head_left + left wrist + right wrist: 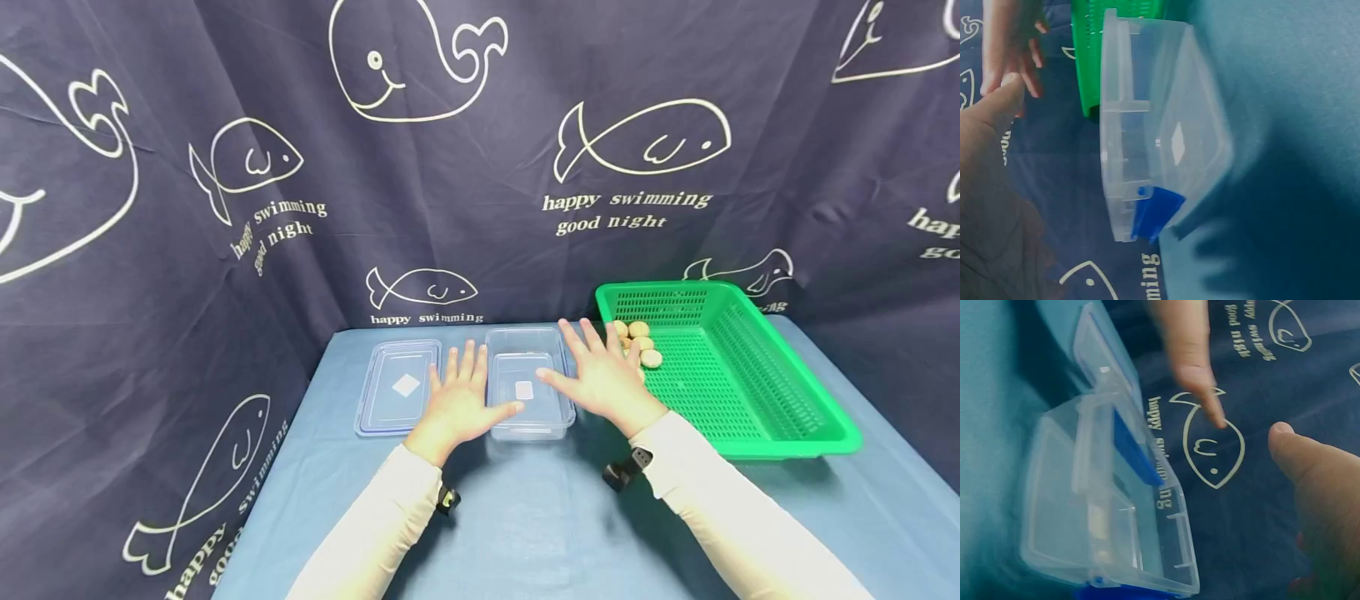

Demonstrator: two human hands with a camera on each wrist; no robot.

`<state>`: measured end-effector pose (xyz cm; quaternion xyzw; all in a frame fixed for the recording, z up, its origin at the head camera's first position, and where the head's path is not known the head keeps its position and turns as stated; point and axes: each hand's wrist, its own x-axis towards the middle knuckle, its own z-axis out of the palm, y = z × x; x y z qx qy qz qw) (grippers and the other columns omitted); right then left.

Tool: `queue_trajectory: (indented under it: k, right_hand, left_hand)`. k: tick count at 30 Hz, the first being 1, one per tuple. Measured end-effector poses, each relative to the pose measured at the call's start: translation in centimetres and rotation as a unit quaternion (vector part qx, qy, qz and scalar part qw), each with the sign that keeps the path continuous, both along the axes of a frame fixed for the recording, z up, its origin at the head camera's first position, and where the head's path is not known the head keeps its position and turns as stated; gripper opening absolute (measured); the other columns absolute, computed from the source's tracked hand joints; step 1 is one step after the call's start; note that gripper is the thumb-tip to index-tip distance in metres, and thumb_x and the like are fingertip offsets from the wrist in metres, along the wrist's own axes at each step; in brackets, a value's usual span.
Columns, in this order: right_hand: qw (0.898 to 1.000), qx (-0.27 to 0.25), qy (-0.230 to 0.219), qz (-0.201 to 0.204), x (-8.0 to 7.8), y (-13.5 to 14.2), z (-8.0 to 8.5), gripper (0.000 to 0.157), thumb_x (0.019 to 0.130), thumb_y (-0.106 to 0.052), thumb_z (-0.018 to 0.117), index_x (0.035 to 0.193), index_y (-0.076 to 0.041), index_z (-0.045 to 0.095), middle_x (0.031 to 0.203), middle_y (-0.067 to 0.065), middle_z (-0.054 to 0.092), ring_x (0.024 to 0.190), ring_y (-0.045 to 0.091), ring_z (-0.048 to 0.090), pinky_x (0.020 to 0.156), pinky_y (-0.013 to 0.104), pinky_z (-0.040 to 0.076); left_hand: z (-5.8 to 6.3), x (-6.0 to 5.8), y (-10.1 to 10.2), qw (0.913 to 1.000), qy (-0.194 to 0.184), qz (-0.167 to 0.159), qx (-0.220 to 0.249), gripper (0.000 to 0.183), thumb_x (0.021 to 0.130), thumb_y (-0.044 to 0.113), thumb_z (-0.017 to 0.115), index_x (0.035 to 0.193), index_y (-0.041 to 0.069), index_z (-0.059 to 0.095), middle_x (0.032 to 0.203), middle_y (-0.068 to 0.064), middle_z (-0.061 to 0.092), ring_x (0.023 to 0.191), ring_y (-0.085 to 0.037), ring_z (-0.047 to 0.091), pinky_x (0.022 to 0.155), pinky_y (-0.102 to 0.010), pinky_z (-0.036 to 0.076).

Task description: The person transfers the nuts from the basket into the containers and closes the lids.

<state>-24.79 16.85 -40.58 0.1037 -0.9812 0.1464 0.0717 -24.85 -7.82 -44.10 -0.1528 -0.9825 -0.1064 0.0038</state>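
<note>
Both hands hover over the table with fingers spread and nothing held. In the head view my left hand (459, 400) is between a clear lid (386, 404) and a clear plastic box (528, 425), its thumb overlapping the box. My right hand (603, 379) is at the box's right side, its fingers partly covering some round, pale cookie-like pieces (651, 358). These lie in the left end of a green basket (750, 450). A white label shows on the box's floor. From the left wrist, the box (1166, 125) stands beside the left thumb, with a blue clip (1157, 212) on its end.
A blue cloth (525, 517) covers the table. Behind it hangs a dark curtain (465, 200) printed with fish and whales. The green basket takes up the table's right side, its raised rim near the right forearm. Dark straps with small devices sit on both wrists.
</note>
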Motion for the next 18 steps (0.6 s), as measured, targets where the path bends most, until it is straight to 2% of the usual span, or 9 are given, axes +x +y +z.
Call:
queue_trajectory:
  k: [5,12,15,17,18]
  right_hand:
    - [0.999,-0.036,0.014,0.001,-1.0,1.1,1.3,0.099,0.089,-0.076,0.051,0.163,-0.015,0.022,0.163,0.023,0.027,0.146,0.058,0.017,0.108,0.079,0.007]
    - [0.997,-0.069,0.023,0.011,-2.5,3.2,2.9,0.099,0.093,-0.07,0.052,0.162,-0.006,0.02,0.162,0.021,0.029,0.145,0.05,0.027,0.107,0.075,0.023]
    - [0.995,-0.098,0.011,0.02,-3.1,4.4,3.3,0.099,0.095,-0.068,0.051,0.162,-0.005,0.015,0.163,0.022,0.026,0.145,0.046,0.03,0.111,0.068,0.026]
    - [0.993,-0.12,0.001,0.019,-3.5,5.2,3.5,0.099,0.095,-0.068,0.051,0.163,-0.007,0.012,0.161,0.024,0.03,0.138,0.044,0.042,0.112,0.064,0.03]
    - [0.991,-0.131,-0.005,0.018,-3.7,5.6,3.6,0.098,0.096,-0.067,0.051,0.163,-0.008,0.011,0.161,0.025,0.03,0.138,0.044,0.042,0.113,0.063,0.029]
  left_hand:
    - [-0.7,-0.2,0.0,0.9993,-0.01,-0.029,0.02,0.119,0.082,0.085,0.05,0.163,0.009,0.007,0.17,-0.014,0.004,0.156,-0.033,0.001,0.121,-0.062,0.006]
    - [-1.3,-0.6,-0.8,0.9968,-0.017,-0.067,0.039,0.122,0.081,0.079,0.059,0.162,0.003,0.01,0.169,-0.016,0.008,0.156,-0.032,0.007,0.123,-0.054,0.011]
    - [-1.7,-0.8,-1.0,0.9947,-0.025,-0.087,0.049,0.122,0.081,0.078,0.06,0.162,0.002,0.01,0.169,-0.016,0.008,0.156,-0.032,0.008,0.123,-0.053,0.012]
    - [-2.1,-1.1,-1.3,0.9928,-0.03,-0.104,0.051,0.121,0.081,0.077,0.06,0.162,0.001,0.01,0.169,-0.016,0.008,0.155,-0.032,0.008,0.123,-0.053,0.012]
    - [-2.3,-1.3,-1.4,0.9917,-0.031,-0.113,0.052,0.12,0.082,0.077,0.06,0.162,0.001,0.01,0.169,-0.016,0.008,0.155,-0.033,0.009,0.123,-0.053,0.013]
